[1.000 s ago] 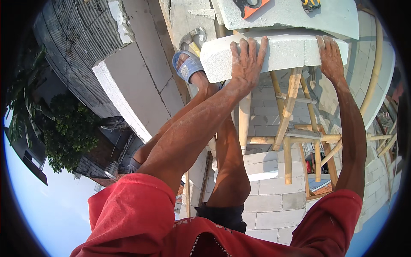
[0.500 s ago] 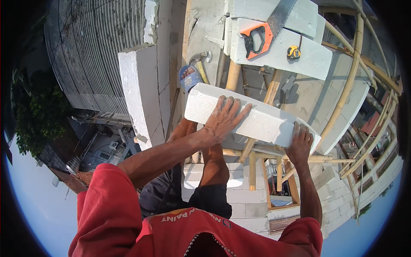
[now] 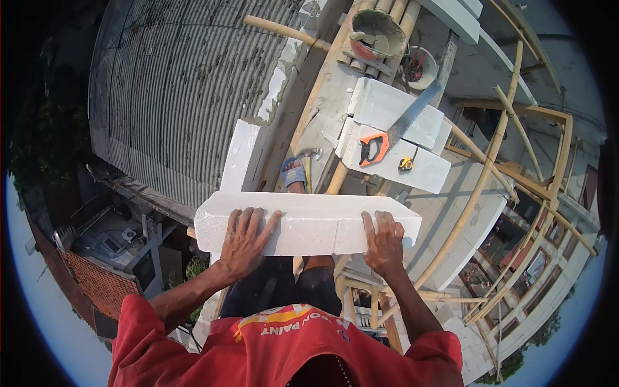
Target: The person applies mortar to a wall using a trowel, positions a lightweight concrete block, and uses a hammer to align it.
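A long white lightweight concrete block is held level across my front. My left hand grips its near face toward the left end, fingers spread over the upper edge. Near the right end, my right hand grips it the same way. Both thumbs and palms are partly out of sight, as is the block's underside. Beyond the block, a handsaw with an orange and black handle lies on white blocks, beside a yellow and black tape measure.
A hammer lies by my sandalled foot. At the far side stand a mortar bucket and a smaller pail. Bamboo poles run along the right. A white block wall and a corrugated roof are to the left.
The block has swung from slanting to nearly level and come closer to me, shifting left. My right hand has moved left with it. The view now takes in the buckets farther off.
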`<move>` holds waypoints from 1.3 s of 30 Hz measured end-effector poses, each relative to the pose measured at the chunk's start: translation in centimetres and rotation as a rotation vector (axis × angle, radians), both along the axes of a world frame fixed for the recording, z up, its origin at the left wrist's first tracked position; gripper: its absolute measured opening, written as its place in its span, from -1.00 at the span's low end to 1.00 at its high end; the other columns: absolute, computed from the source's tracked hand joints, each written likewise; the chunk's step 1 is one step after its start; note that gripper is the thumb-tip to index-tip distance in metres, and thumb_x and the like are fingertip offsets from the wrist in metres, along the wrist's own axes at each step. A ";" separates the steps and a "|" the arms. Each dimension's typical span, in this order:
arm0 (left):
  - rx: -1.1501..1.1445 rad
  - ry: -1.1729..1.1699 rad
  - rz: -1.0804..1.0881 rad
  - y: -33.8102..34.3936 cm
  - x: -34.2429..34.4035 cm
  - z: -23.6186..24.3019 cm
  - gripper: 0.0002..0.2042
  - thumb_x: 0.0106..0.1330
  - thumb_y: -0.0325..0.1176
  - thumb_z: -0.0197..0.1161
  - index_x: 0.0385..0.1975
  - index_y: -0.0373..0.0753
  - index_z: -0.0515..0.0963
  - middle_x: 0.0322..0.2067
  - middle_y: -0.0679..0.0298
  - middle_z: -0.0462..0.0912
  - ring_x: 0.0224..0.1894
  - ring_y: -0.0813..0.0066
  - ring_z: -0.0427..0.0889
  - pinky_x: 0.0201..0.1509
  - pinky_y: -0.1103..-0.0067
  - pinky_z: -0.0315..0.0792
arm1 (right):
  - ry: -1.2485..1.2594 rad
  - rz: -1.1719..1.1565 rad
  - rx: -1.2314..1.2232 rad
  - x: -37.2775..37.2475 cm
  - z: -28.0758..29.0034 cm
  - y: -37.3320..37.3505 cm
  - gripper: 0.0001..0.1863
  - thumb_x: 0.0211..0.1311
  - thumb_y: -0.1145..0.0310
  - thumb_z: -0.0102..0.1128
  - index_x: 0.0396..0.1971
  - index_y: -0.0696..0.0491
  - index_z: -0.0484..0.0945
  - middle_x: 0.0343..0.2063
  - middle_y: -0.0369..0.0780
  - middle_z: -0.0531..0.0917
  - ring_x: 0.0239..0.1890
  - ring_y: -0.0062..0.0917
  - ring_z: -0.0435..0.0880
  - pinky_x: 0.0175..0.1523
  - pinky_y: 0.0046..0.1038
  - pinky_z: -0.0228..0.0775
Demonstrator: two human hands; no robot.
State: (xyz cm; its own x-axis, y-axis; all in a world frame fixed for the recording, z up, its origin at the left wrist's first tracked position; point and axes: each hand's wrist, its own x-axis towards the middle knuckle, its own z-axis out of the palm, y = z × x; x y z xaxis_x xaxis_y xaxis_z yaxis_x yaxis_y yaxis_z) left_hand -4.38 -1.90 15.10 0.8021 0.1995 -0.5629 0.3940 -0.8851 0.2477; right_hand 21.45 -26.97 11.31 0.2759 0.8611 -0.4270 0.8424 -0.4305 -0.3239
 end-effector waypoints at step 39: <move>0.320 -0.174 0.982 32.9 19.9 -15.3 0.13 -0.18 -0.02 0.53 0.46 -0.28 0.08 -0.02 -0.04 0.40 0.03 -0.04 0.45 0.01 0.01 0.33 | -0.449 1.220 0.133 34.1 -10.7 61.5 -0.06 -0.22 0.41 0.44 0.33 -0.03 0.27 0.09 -0.08 0.47 0.23 -0.20 0.41 0.39 -0.06 0.12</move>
State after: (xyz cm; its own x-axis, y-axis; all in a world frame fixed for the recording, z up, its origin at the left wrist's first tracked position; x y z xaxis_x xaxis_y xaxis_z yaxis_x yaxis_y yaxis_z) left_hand 15.48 31.03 -0.20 0.2718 0.9261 -0.2617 0.9564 -0.2297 0.1803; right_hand 55.56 34.53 0.63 -0.6126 0.6844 -0.3955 0.7101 0.6962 0.1049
